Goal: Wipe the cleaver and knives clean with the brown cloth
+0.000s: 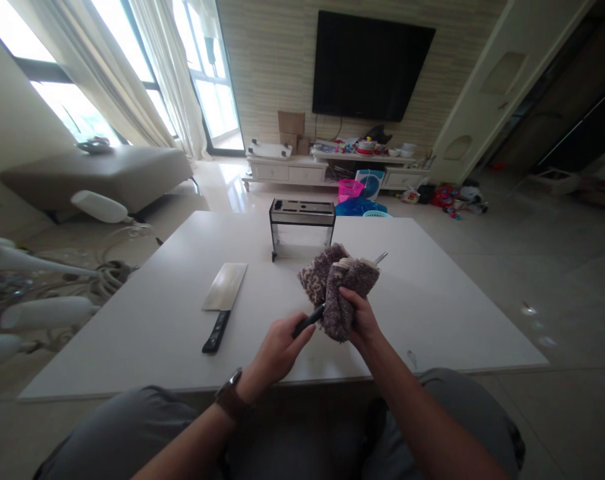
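The left hand has its fingers closed round the handle of a slim black-handled tool with a silvery metal tip, held over the near part of a smooth white table. The right hand clasps a nubby purple-brown and cream cloth, its thumb lying on top; the folds hide the tool's middle, and the tip pokes out beyond the fingers. Left of the cloth lies a broad rectangular steel cleaver with a riveted black handle; behind stands a slotted, metal-topped knife block with clear sides.
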{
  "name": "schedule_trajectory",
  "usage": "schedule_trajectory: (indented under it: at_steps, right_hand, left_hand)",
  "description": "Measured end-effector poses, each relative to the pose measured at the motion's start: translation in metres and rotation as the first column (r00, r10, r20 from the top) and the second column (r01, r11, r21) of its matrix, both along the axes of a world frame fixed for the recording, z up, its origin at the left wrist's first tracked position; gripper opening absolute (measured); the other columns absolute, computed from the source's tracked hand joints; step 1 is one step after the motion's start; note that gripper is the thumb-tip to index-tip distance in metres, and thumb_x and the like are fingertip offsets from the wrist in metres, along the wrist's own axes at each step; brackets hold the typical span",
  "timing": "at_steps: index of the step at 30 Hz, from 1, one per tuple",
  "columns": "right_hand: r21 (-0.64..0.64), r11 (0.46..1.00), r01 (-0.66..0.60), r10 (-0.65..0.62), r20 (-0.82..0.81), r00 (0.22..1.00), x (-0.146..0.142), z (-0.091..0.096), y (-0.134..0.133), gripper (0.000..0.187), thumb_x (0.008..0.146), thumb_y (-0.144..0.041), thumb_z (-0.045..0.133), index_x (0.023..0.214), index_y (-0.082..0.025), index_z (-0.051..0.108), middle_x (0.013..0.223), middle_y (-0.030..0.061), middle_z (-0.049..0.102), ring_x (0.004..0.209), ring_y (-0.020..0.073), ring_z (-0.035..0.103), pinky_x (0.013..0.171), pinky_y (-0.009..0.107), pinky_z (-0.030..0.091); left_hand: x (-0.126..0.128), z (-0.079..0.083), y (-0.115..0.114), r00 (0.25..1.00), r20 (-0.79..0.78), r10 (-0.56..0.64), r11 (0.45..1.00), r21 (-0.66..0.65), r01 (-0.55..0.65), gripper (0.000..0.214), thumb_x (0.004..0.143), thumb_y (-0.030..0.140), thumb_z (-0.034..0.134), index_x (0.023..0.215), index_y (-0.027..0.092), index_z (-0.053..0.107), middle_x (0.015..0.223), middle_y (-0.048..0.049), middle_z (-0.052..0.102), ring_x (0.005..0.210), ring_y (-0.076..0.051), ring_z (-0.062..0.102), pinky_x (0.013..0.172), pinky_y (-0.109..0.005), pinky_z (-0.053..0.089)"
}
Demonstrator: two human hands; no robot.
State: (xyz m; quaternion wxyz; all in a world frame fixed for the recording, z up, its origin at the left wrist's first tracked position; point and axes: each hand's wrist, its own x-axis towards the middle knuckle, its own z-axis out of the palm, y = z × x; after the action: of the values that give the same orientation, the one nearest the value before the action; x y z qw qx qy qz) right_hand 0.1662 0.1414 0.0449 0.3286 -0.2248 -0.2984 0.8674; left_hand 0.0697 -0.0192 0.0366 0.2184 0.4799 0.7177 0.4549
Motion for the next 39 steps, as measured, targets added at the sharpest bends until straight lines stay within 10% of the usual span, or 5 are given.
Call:
schedule_trajectory:
  at_steps: [10,25,39]
  right_hand:
    - [-0.056,0.989,0.138,-0.141,-0.049,0.989,0.014,0.008,0.046,0.021,0.074,-0.021,0.074,0.095,-0.02,0.07,0.086,0.0023,0.079,0.074,0.0212,0.075,0.073,0.039,0.065]
    - [0.105,0.985,0.139,-0.146,0.068,0.987,-0.006,-0.006,-0.008,0.041,0.059,-0.013,0.086,0.098,-0.015,0.073,0.087,0.0047,0.08,0.073,0.0238,0.075,0.073,0.038,0.065]
    - [0.014,0.955,0.296,-0.295,-0.056,0.954,0.021,0.021,0.06,0.026,0.075,-0.017,0.072,0.1,-0.018,0.072,0.09,0.0026,0.08,0.076,0.0194,0.076,0.072,0.034,0.065]
  left_hand:
    - [-0.014,0.013,-0.007,0.983,-0.175,-0.048,0.997,-0.064,0.038,0.031,0.098,0.045,0.049,0.08,0.02,0.057,0.062,0.0036,0.049,0.059,-0.014,0.044,0.06,-0.027,0.029]
    - [-0.003,-0.004,-0.001,0.939,-0.339,-0.062,0.98,-0.197,-0.006,0.015,0.098,0.029,0.046,0.093,0.022,0.059,0.086,-0.0069,0.071,0.08,-0.023,0.065,0.066,-0.03,0.033]
    - [-0.017,0.021,-0.007,0.958,-0.287,-0.006,0.988,-0.147,-0.038,0.024,0.096,0.043,0.054,0.082,0.024,0.06,0.067,-0.0004,0.061,0.064,-0.018,0.057,0.059,-0.028,0.027]
